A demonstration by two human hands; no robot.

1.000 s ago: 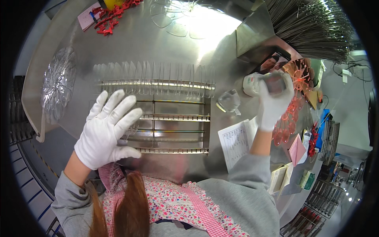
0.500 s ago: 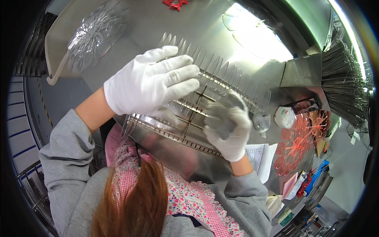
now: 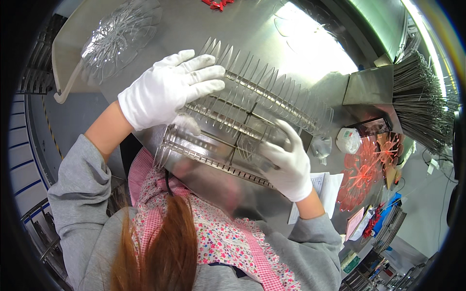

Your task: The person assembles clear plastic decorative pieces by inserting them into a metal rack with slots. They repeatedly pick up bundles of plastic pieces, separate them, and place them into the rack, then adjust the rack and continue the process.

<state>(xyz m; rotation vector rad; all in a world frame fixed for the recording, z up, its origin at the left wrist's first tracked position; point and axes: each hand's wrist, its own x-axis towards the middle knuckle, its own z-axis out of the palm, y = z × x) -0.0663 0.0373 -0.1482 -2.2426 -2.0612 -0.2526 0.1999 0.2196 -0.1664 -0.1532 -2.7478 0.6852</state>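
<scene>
A metal wire rack [image 3: 252, 116] lies across the bench before me, with slotted rails. Many clear thin discs [image 3: 272, 89] stand on edge in its far rows. My left hand [image 3: 170, 89], in a white glove, hovers over the rack's left end with its fingers stretched out and spread. My right hand [image 3: 289, 162], also gloved, is curled at the rack's near right part, thumb and fingers around a see-through disc [image 3: 250, 149] that is hard to make out. The near slotted rail [image 3: 218, 162] has a few discs at its left end.
Clear petal-shaped parts [image 3: 119, 41] lie at the far left. Red clear parts [image 3: 359, 177] spread on the right, near a white round roll [image 3: 349, 141]. A metal holder full of thin wires [image 3: 422, 97] stands at the right. Papers [image 3: 323, 191] lie beside my right wrist.
My left hand has drawn back a little to the left, uncovering more of the rack. My right hand has moved slightly down, and its blurred disc now sits lower, by the rack.
</scene>
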